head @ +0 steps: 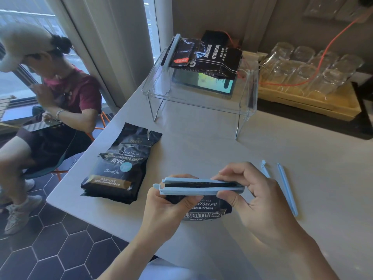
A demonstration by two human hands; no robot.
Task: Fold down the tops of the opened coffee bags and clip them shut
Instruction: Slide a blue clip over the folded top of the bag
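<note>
Hands (212, 199) pinch blue clip (201, 186) over coffee bag (205, 211), seemingly unlatched, on pale table (201, 142) beside window (24, 57).

Daylight came in from the window (24, 57) at the upper left, which was overexposed and pale. The counter (201, 138) was evenly and softly lit, with only faint shadows under the hands. The glossy coffee bag (119, 164) showed mild sheen. Wide-angle distortion bent the window frames and floor tiles (40, 239) toward the edges. Far corners looked soft and slightly blurred.
</note>
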